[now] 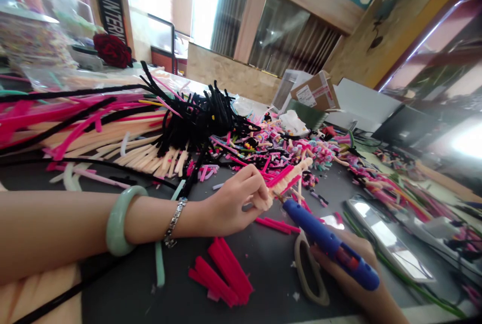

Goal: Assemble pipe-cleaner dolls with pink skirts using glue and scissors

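Between the thumb and fingers of my left hand (pixel 239 198) is a piece of pink and cream fuzzy stems (pixel 288 177) laid side by side, slanting up to the right. My right hand (pixel 350 263) is wrapped round a blue glue gun (pixel 331 243). The gun's metal tip touches or nearly touches the lower edge of the fuzzy piece, close to my left fingertips. Scissors (pixel 311 274), with a grey handle showing, lie just left of my right hand. Short red fuzzy strips (pixel 224 274) rest on the dark table (pixel 150 299) below my left hand.
Long pink, cream and black stems (pixel 86 128) spread across the left. A black bundle (pixel 211 118) and a heap of small colourful pieces (pixel 271 138) lie behind my hands. At the right are a phone (pixel 391 238) and a power strip (pixel 440 238). A cardboard box (pixel 316 92) stands at the back.
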The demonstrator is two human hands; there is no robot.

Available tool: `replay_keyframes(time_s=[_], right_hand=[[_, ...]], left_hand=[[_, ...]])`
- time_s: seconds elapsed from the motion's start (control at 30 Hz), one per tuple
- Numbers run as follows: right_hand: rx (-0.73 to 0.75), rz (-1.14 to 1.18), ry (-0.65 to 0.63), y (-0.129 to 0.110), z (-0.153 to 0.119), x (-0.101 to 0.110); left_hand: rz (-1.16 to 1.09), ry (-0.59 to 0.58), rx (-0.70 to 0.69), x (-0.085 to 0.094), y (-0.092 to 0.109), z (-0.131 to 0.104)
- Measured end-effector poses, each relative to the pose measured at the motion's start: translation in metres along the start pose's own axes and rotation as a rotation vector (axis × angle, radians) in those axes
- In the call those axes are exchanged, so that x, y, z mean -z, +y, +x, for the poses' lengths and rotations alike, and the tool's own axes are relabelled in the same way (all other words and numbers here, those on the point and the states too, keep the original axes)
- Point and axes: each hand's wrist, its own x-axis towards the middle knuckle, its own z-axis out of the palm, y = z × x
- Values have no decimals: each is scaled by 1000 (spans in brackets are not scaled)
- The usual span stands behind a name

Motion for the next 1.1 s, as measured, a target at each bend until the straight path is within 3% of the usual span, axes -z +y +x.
replay_keyframes(time_s=[0.1, 0.33, 0.43, 0.63, 0.73, 0.83, 1.1], right_hand=[[-58, 0, 30, 0, -2, -2], [-341, 89, 179, -11, -4, -8], [-329, 72, 174, -11, -2, -7], [-88, 17, 67, -8, 3, 0], [-45, 27, 13, -9, 4, 3], [-72, 26, 36, -9, 3, 2], [-323, 94, 181, -14, -3, -7]], left_hand=[[14, 0, 1, 1, 0, 0], [24, -8, -7, 1, 1, 1], [20, -1, -6, 1, 1, 0], [20, -4, -3, 1, 1, 1], [-6, -5, 10, 1, 0, 0], [0, -7, 12, 1, 0, 0], [52, -19, -20, 2, 0, 1]])
